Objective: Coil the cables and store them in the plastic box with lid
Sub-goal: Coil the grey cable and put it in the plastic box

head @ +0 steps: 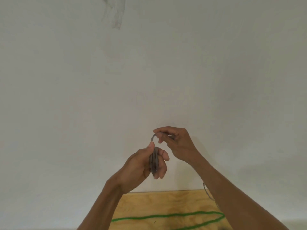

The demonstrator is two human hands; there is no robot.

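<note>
A grey braided cable (153,161) is wound in several loops around the fingers of my left hand (142,165), which grips the bundle with the thumb on top. My right hand (176,141) is just above and to the right, pinching the free run of the same cable between thumb and fingertips. A loose stretch of the grey cable (208,193) hangs behind my right forearm. A green cable (167,215) lies uncoiled in a long loop on the wooden table (149,203). The plastic box is out of view.
A plain white wall (149,72) fills most of the view right behind the table's far edge. A grey smear (117,12) marks the wall at the top. Only the table's far strip shows at the bottom.
</note>
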